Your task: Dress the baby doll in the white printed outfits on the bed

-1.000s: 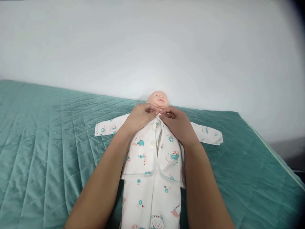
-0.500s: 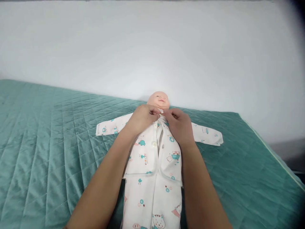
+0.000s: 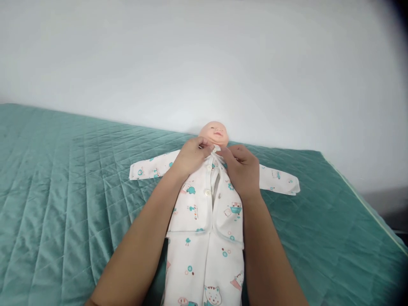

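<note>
A baby doll lies on its back, dressed in a white printed jacket and matching trousers. Both sleeves stretch out to the sides. At the neck, my left hand pinches the left edge of the jacket's collar. My right hand is closed on the opposite collar edge, its thumb near the top closure. Below the hands the jacket front gapes, with a button showing on the left edge. The exact fingertip grip at the collar is partly hidden.
A green quilted cover spreads under the doll and to both sides. Its piped edge runs down the right. Behind the doll's head rises a pale wall.
My fingers have shifted slightly at the collar, and more of its white top edge shows between them. The doll and jacket appear a touch further right in view.
</note>
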